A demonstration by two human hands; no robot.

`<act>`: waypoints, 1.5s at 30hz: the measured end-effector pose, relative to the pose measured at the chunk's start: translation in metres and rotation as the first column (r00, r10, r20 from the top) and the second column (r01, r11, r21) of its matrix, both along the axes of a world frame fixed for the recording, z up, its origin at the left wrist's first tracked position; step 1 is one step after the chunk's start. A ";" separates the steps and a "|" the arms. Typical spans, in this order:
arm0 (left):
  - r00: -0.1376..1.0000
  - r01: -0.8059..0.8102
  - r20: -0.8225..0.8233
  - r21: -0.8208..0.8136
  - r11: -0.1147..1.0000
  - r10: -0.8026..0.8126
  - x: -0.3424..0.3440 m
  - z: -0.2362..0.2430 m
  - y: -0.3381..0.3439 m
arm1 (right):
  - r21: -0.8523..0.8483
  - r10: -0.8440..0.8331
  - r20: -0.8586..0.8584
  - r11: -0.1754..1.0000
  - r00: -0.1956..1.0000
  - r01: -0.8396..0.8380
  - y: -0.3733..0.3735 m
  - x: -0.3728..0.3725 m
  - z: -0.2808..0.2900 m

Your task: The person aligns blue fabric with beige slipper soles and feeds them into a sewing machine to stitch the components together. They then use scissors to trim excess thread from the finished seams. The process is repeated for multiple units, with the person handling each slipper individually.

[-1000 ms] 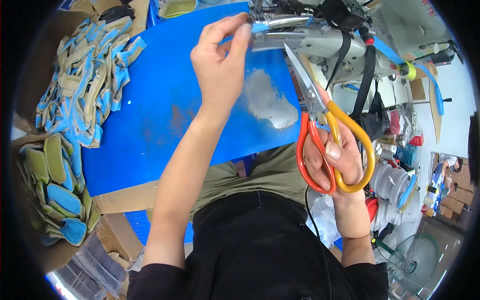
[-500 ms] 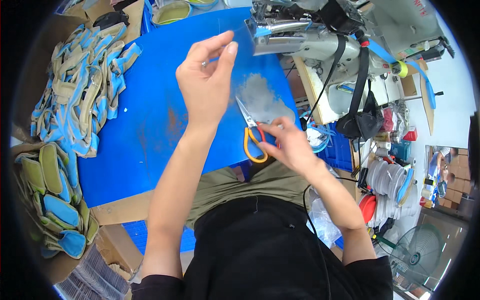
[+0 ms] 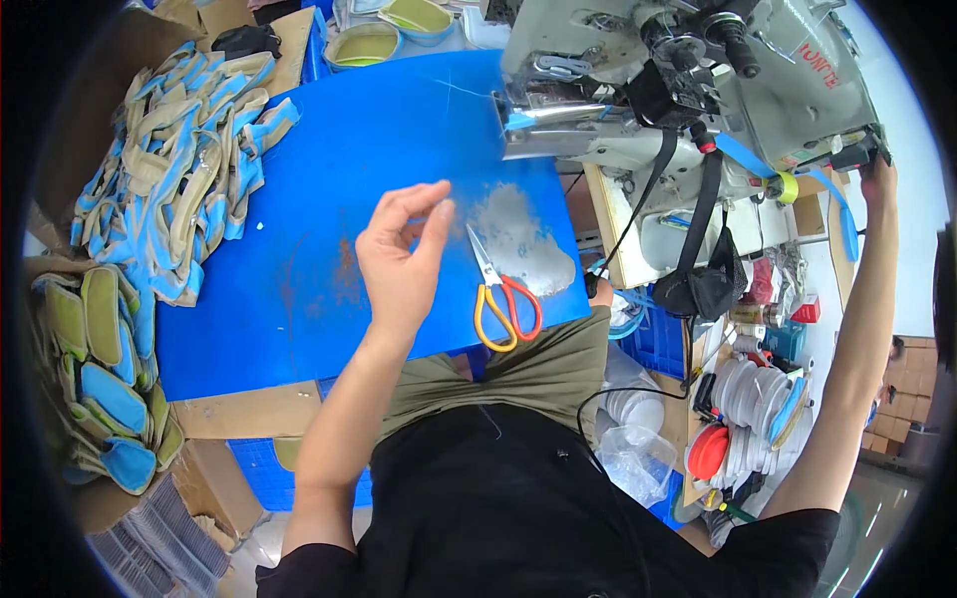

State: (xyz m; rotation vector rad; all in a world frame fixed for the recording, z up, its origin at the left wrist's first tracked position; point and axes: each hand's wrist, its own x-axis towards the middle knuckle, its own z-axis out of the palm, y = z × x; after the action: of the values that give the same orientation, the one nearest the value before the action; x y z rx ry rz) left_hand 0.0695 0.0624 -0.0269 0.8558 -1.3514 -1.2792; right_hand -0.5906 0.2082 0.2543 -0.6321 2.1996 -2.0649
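Note:
My left hand (image 3: 404,254) hovers over the blue tabletop (image 3: 329,169), its thumb and fingertips drawn together in a pinch. Whatever lies between them, if anything, is too small to see. Just right of it rest scissors (image 3: 509,314) with one yellow and one red handle, overlapping the table's near edge, blades pointing away. A thin pale thread (image 3: 461,89) lies near the far edge. At the upper right, my right hand (image 3: 878,181) reaches up to a black part (image 3: 855,151) at the end of the grey sewing machine (image 3: 797,75); its fingers are mostly hidden.
Blue and beige fabric straps (image 3: 184,169) are heaped at the table's left. Below them, a cardboard box (image 3: 214,478) stands near stacked green and blue padded pieces (image 3: 115,369). Green-lined containers (image 3: 364,45) sit at the far side. White spools (image 3: 753,394) fill the right.
My right hand has let go of the scissors, which now lie on the table, and has moved to the machine's far right end. My left hand has come lower and nearer. The view has shifted.

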 end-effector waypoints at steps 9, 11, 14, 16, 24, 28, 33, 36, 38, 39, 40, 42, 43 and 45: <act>0.997 0.047 -0.063 0.087 0.995 -0.042 -0.004 -0.009 0.021 | 0.099 0.136 -0.073 0.987 0.988 -0.129 0.001 -0.009 0.036; 0.995 0.075 -0.065 0.084 0.994 -0.070 -0.008 -0.014 0.020 | -0.057 0.005 -0.237 0.998 0.971 -0.019 0.048 -0.063 0.042; 0.999 -0.038 0.042 0.117 0.992 0.033 0.023 -0.013 0.021 | -0.419 -0.387 -0.513 0.892 0.766 0.170 0.001 0.166 -0.059; 0.997 -0.062 0.062 0.114 0.992 0.055 0.027 -0.016 0.018 | -0.372 -0.312 -0.499 0.920 0.808 0.125 -0.007 0.288 -0.131; 0.999 0.041 -0.003 0.008 0.999 -0.041 0.014 -0.002 0.004 | 0.007 0.430 -0.187 0.900 0.883 -0.437 -0.109 0.505 -0.190; 0.998 0.034 -0.062 0.090 0.995 -0.028 0.020 -0.016 0.005 | 0.183 0.412 -0.283 0.910 0.866 -0.373 -0.126 0.506 -0.183; 0.995 0.037 -0.099 0.163 0.986 -0.021 0.025 -0.030 0.000 | 0.284 0.330 -0.310 0.927 0.891 -0.245 -0.131 0.515 -0.174; 0.993 0.054 -0.107 0.139 0.989 -0.040 0.028 -0.035 -0.008 | 0.266 0.272 -0.333 0.946 0.903 -0.187 -0.135 0.515 -0.177; 0.994 0.063 -0.101 0.145 0.987 -0.048 0.032 -0.038 -0.011 | 0.250 0.252 -0.339 0.953 0.906 -0.172 -0.137 0.515 -0.179; 0.994 0.064 -0.098 0.147 0.987 -0.050 0.033 -0.039 -0.013 | 0.240 0.257 -0.333 0.954 0.907 -0.182 -0.139 0.516 -0.180; 0.994 0.061 -0.102 0.156 0.986 -0.046 0.035 -0.040 -0.014 | 0.229 0.262 -0.328 0.954 0.908 -0.192 -0.140 0.516 -0.181; 0.993 0.058 -0.111 0.174 0.983 -0.039 0.039 -0.041 -0.015 | 0.231 0.259 -0.337 0.955 0.905 -0.187 -0.142 0.516 -0.182; 0.993 0.058 -0.112 0.180 0.982 -0.038 0.040 -0.041 -0.016 | 0.232 0.257 -0.342 0.955 0.904 -0.184 -0.142 0.515 -0.183; 0.993 0.056 -0.113 0.189 0.980 -0.035 0.042 -0.041 -0.017 | 0.207 0.282 -0.322 0.952 0.904 -0.224 -0.140 0.513 -0.184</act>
State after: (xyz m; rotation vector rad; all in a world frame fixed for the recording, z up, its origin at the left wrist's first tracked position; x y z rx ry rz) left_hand 0.1114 0.0455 -0.0677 0.8770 -1.1803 -1.4885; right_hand -0.0778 0.0677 0.0703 -1.2762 2.2756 -1.7254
